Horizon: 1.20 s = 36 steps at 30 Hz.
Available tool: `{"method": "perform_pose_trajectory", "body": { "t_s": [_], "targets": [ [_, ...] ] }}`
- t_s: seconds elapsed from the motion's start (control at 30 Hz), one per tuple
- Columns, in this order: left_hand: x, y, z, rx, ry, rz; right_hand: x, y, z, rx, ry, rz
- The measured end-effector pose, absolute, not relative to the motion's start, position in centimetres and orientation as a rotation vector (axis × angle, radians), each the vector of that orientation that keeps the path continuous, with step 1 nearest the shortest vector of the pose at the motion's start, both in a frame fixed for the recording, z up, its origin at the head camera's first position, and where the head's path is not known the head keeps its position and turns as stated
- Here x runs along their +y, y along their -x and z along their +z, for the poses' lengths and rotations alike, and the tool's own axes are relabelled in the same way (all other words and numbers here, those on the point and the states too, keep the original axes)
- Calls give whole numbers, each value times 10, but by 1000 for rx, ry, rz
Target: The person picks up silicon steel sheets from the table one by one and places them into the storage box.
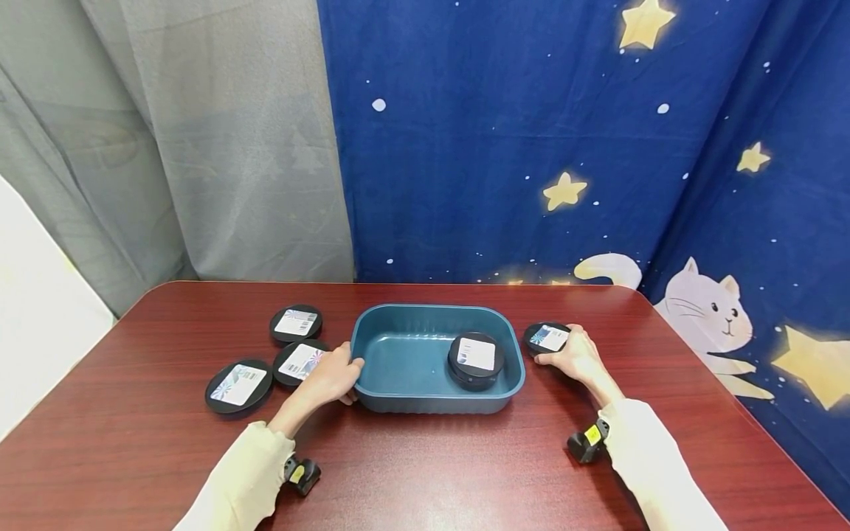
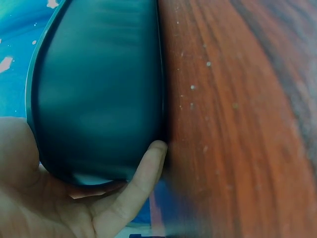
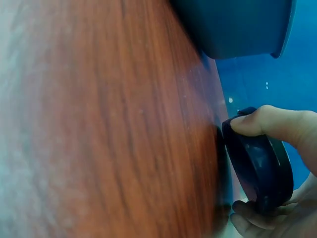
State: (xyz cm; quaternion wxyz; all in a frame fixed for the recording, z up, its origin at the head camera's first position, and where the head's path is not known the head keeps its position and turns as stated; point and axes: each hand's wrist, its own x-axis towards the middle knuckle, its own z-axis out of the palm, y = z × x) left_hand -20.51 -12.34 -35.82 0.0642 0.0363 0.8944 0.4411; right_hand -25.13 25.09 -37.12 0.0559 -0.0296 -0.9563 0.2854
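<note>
A teal plastic bin (image 1: 398,404) stands on the table, and my left hand (image 1: 334,374) grips its left end. In the left wrist view a finger lies along the outer wall of the bin (image 2: 99,94), with the thumb near its rim. My right hand (image 1: 576,357) holds a round black container (image 1: 548,337) with a printed label, just right of the bin. The right wrist view has thumb and fingers on opposite sides of this container (image 3: 260,161), close to the tabletop. Inside the bin, at its right, a labelled black container (image 1: 477,354) appears stacked on another.
Three more labelled round black containers lie left of the bin: a back one (image 1: 295,323), a middle one (image 1: 299,361) beside my left hand, and a front one (image 1: 239,386). The reddish wooden table (image 1: 451,472) ends at the back before grey and blue curtains (image 1: 465,147).
</note>
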Motion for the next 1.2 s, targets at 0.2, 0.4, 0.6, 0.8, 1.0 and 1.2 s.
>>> {"method": "perform_pose_trajectory", "body": {
  "t_s": [0.2, 0.4, 0.6, 0.8, 1.0, 1.2],
  "targets": [
    [-124, 205, -360, 2703, -110, 1338, 252, 247, -371, -2887, 94, 854],
    [-124, 205, -360, 2700, -106, 1336, 253, 243, -370, -2864, 120, 876],
    [-123, 205, -362, 2717, -111, 1337, 252, 240, -366, -2850, 131, 887],
    [-123, 205, -361, 2720, -107, 1335, 251, 236, -360, -2832, 124, 889],
    [-123, 204, -360, 2720, -109, 1335, 249, 232, -355, -2797, 103, 909],
    [-123, 204, -359, 2718, -114, 1338, 243, 229, -348, -2745, 85, 942]
  ]
}}
